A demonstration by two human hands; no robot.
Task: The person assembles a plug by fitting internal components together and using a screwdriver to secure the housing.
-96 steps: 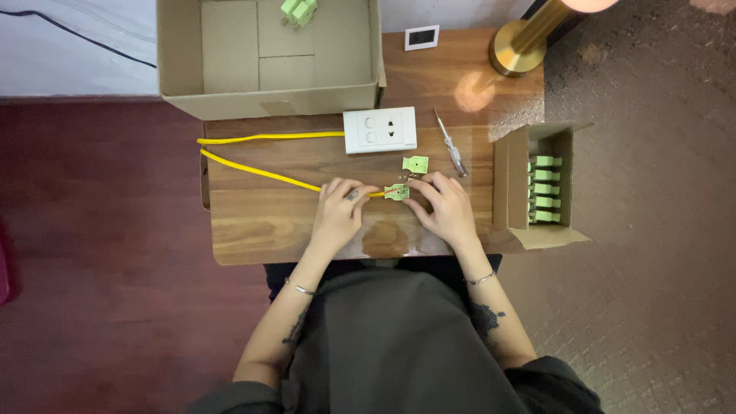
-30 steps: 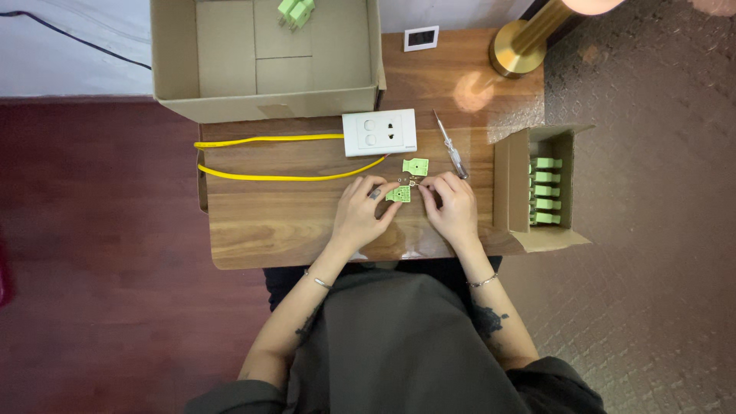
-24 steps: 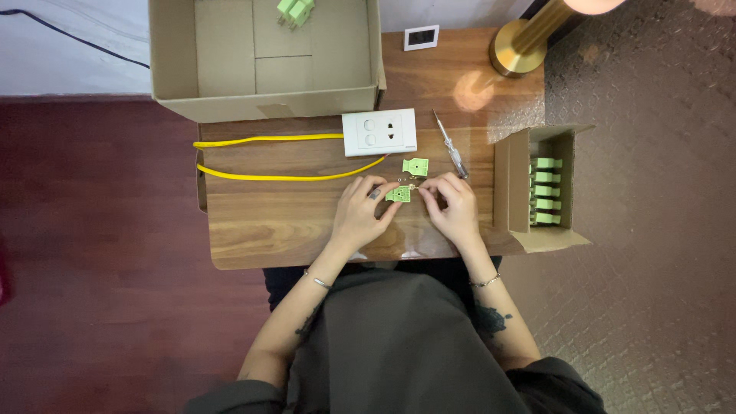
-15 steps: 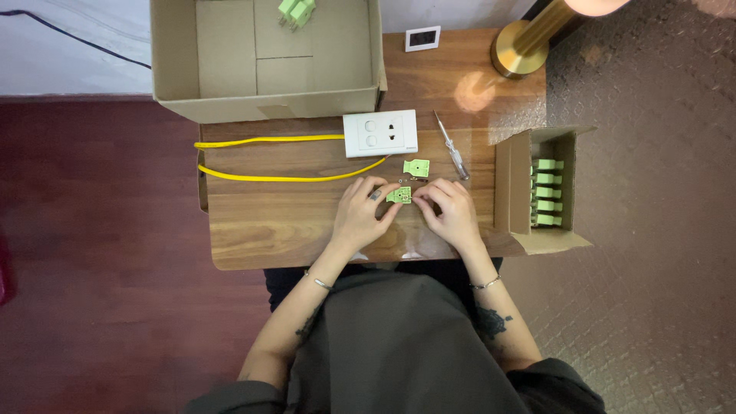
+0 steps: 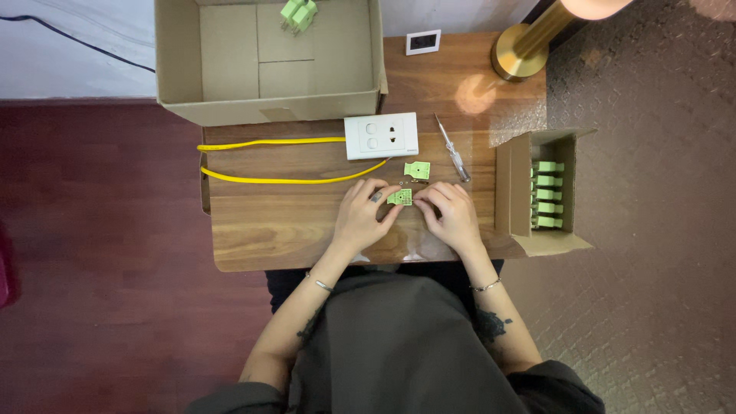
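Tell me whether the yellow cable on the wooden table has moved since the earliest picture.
Yes. The yellow cable no longer slants down to the hands; its lower run now curves up toward the white socket plate, away from the left hand.

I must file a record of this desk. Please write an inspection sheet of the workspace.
Surface: wooden table, glare near the lamp.
Job's things: green part between both hands; second green part beside it.
Clutter: screwdriver, white socket plate, large open box, small box of green parts.
Grip: left hand and right hand pinch the part.
Cables: yellow cable, looped.
Surroundings: brass lamp base, red floor.
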